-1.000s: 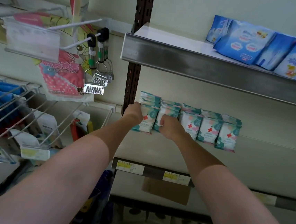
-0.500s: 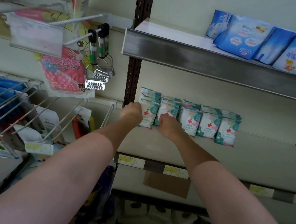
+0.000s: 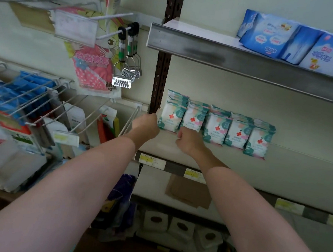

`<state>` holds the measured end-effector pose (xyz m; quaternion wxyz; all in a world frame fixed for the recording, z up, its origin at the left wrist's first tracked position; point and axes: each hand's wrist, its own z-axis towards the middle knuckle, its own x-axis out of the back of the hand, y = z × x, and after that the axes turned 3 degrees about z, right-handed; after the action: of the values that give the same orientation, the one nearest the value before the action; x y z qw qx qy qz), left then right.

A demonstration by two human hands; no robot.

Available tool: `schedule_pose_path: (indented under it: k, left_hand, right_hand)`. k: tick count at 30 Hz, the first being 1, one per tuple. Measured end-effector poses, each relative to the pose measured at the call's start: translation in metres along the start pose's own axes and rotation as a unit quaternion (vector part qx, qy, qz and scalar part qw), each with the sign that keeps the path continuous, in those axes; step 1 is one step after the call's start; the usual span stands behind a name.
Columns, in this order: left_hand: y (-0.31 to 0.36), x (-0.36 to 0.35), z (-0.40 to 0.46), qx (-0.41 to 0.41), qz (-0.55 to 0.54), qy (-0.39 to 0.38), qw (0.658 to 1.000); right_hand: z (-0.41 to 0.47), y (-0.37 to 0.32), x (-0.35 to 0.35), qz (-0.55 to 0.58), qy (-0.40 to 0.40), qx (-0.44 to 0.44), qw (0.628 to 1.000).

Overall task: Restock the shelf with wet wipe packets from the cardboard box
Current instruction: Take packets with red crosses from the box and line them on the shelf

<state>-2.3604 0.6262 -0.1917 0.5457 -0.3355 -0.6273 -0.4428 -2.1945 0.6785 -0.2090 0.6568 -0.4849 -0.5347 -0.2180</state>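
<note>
On the near side of the pale shelf (image 3: 229, 162), both hands reach forward. Left hand (image 3: 145, 126) is curled beside the leftmost stack; whether it grips anything cannot be told. Right hand (image 3: 188, 141) is curled below the second stack, contents hidden. Farther back, white-and-teal wet wipe packets with red crosses (image 3: 216, 126) stand upright in five stacks.

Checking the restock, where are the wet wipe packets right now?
The wet wipe packets stand in a row on the middle shelf, just beyond both hands.
</note>
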Motion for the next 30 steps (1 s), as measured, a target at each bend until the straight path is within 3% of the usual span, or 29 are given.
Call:
schedule_pose_path:
  k: [7, 12, 19, 30]
  left_hand:
    - [-0.015, 0.013, -0.060, 0.028, 0.026, 0.011, 0.999]
    - [-0.033, 0.002, -0.123, 0.110, 0.050, -0.034, 0.992]
    - [-0.079, -0.050, -0.229, 0.141, 0.052, -0.095, 0.984]
    - [-0.165, -0.117, -0.338, 0.219, 0.012, -0.163, 0.962]
  right_hand:
    - [-0.033, -0.021, -0.001, 0.031, -0.029, 0.068, 0.997]
    - [-0.079, -0.044, -0.029, 0.036, -0.041, 0.146, 0.988]
    - [-0.145, -0.066, -0.110, -0.001, -0.186, 0.178, 0.966]
    - [-0.212, -0.123, -0.204, -0.035, -0.263, 0.222, 0.938]
